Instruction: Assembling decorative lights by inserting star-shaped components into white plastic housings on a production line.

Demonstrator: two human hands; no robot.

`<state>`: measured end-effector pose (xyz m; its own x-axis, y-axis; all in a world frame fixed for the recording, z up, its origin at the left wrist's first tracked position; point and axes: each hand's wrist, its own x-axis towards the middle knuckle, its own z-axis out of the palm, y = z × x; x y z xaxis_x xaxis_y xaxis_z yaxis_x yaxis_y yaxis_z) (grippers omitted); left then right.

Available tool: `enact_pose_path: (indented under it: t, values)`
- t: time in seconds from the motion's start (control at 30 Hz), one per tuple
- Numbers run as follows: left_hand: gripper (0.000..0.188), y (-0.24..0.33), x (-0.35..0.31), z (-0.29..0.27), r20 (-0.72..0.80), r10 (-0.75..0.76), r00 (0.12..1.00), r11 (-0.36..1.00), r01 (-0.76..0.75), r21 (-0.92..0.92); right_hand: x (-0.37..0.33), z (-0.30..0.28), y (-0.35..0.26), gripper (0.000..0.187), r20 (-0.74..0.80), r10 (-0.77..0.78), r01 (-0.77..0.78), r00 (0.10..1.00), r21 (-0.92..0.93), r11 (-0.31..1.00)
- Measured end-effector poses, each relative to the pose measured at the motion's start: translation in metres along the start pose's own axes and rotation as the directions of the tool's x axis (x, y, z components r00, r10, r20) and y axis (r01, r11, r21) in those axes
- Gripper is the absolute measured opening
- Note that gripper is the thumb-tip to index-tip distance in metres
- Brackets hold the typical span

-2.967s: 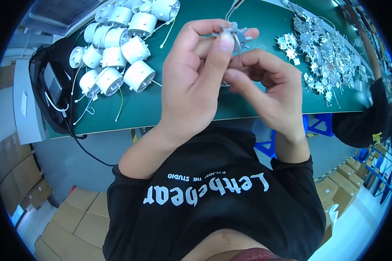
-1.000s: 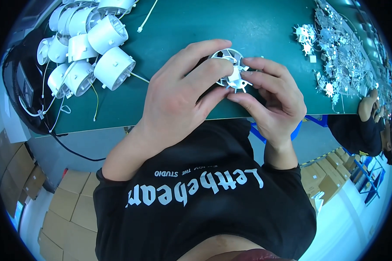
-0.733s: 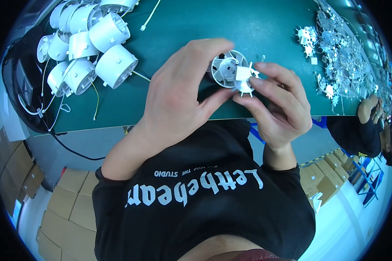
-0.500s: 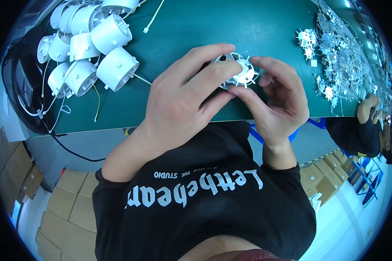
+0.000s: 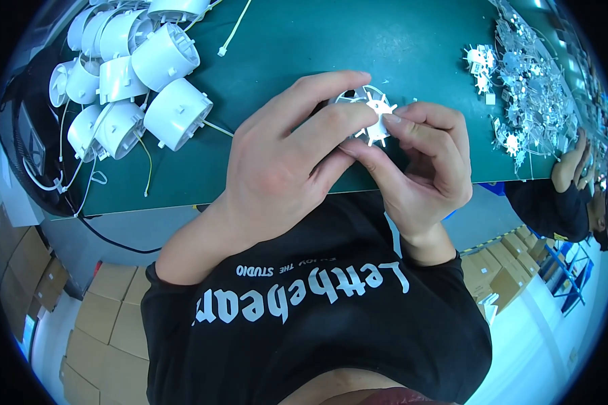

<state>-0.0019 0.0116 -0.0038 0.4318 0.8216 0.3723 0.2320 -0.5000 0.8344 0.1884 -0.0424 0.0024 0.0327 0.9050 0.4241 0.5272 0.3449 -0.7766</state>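
Green counter (image 5: pixel 304 34) here, white cylinders (image 5: pixel 165 57) grouped left, loose spiky parts (image 5: pixel 534 88) heaped right. Left hand (image 5: pixel 277 152): fingers curled round a white ring housing (image 5: pixel 359 95). Right hand (image 5: pixel 429 152): fingers gripping a spoked disc (image 5: pixel 380 118) at its mouth, near counter's front edge. Looks mid-fit from where I stand; can't tell if seated. Right-side heap presumably what's left.

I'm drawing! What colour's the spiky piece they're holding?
The small, round, spiky piece looks white, best in the head view.
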Motion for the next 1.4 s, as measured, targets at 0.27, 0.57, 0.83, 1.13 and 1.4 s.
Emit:
enact_pose_path:
  t: [0.27, 0.57, 0.83, 1.13, 1.4]
  values:
    - [0.045, 0.005, 0.004, -0.002, -0.023, -0.122, 0.992, 0.992, 0.121, -0.039, 0.003, 0.002, -0.009, 0.046, -0.039, 0.065, -0.066, 0.997, -0.033, 0.997]
    - [0.048, 0.003, 0.007, -0.005, 0.034, -0.150, 0.988, 0.988, 0.148, 0.049, -0.004, -0.002, -0.007, 0.039, 0.034, -0.030, 0.032, 0.999, -0.041, 0.999]
    - [0.050, 0.006, 0.003, 0.000, -0.011, -0.116, 0.993, 0.993, 0.117, 0.032, -0.001, -0.012, -0.005, 0.036, 0.131, -0.060, 0.069, 0.989, -0.063, 0.996]
    - [0.054, 0.004, 0.001, 0.001, -0.019, -0.080, 0.997, 0.995, 0.081, 0.054, 0.013, -0.026, 0.006, 0.026, 0.066, -0.027, 0.031, 0.997, -0.066, 0.997]
    - [0.056, 0.003, 0.006, 0.004, -0.019, -0.037, 0.999, 0.995, 0.038, 0.088, 0.014, -0.041, 0.010, 0.030, 0.256, 0.113, -0.082, 0.960, -0.126, 0.989]
